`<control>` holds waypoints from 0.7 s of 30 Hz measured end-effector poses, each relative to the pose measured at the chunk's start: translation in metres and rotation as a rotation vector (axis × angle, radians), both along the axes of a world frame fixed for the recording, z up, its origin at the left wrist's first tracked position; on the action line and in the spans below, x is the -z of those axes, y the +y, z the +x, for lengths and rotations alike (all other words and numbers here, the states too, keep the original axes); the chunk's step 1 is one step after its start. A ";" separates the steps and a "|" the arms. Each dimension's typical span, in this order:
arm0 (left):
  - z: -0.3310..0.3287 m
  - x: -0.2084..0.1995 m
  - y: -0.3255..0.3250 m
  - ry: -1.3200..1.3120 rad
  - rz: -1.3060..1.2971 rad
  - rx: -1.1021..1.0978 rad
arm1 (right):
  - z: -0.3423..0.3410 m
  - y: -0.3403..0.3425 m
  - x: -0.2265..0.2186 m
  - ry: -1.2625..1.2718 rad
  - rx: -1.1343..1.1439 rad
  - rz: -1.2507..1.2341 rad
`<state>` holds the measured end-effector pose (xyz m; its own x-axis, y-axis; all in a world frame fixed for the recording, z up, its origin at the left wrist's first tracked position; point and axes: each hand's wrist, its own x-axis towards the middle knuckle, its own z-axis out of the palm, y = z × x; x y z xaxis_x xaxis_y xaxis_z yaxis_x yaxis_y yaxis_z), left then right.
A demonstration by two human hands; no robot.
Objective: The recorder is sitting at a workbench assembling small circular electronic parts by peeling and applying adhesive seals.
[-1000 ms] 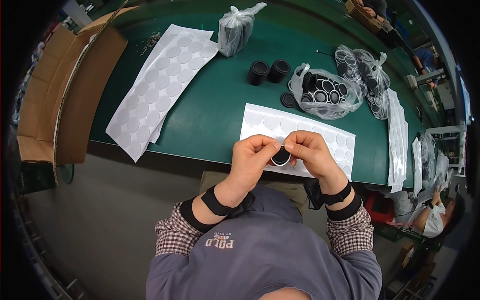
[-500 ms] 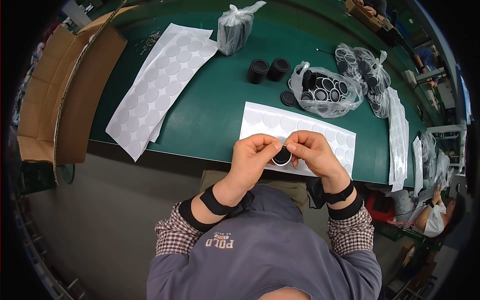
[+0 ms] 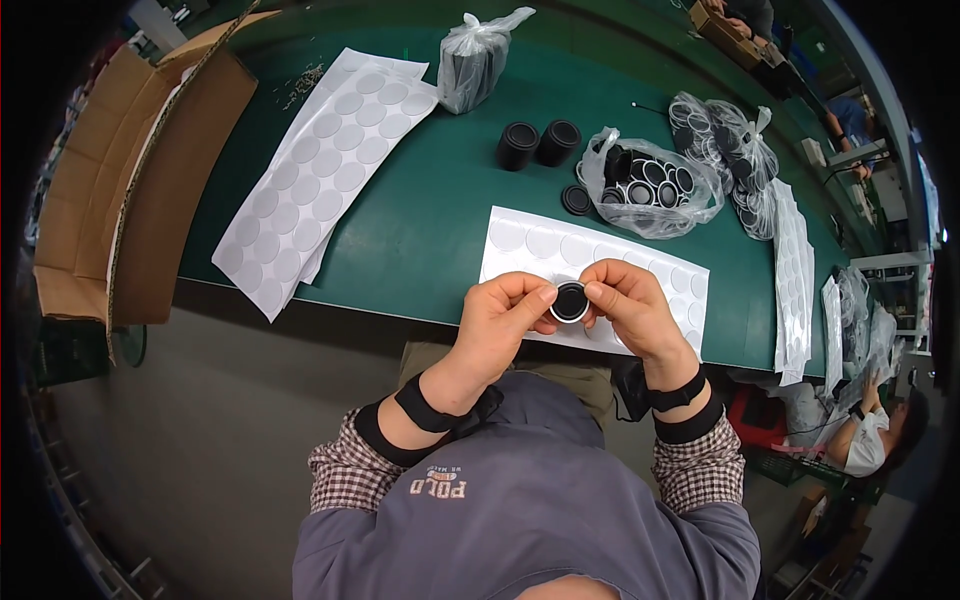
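Between my two hands is a round black disc with a white rim (image 3: 569, 301), its black face toward me. My left hand (image 3: 507, 312) pinches its left edge between thumb and fingers. On the opposite edge, my right hand (image 3: 628, 303) grips it the same way. Both hands are over a white sheet of round stickers (image 3: 640, 262) lying at the table's front edge. Beyond the sheet, an open clear bag (image 3: 708, 200) holds several similar black and white-rimmed discs. Black discs stand stacked in two columns (image 3: 519, 146) farther back, and a short black stack (image 3: 576, 200) sits beside the bag.
More sticker sheets (image 3: 300, 190) lie at the left of the green table (image 3: 420, 240). An open cardboard box (image 3: 165, 190) stands at the far left. A tied bag (image 3: 472, 75) is at the back, with more filled bags (image 3: 745, 150) to the right. A co-worker (image 3: 870, 435) sits at the right.
My fingers have shifted to opposite sides of the disc, uncovering more of its black face. The disc has moved slightly up and to the right; both hands still hold it.
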<state>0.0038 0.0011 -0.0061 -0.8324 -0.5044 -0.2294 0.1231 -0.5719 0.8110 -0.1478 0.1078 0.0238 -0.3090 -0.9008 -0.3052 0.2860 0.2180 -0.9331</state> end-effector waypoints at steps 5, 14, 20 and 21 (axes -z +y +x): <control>0.000 0.000 0.003 0.034 -0.056 -0.032 | 0.001 -0.001 -0.002 -0.008 -0.001 -0.047; 0.002 -0.002 0.002 -0.019 -0.001 0.061 | 0.004 -0.001 -0.002 0.054 0.045 -0.064; 0.004 -0.002 0.002 0.064 -0.020 0.042 | 0.002 -0.001 -0.001 0.021 0.052 -0.051; 0.004 -0.002 0.001 0.064 -0.020 0.042 | 0.002 -0.001 -0.001 0.004 0.053 -0.067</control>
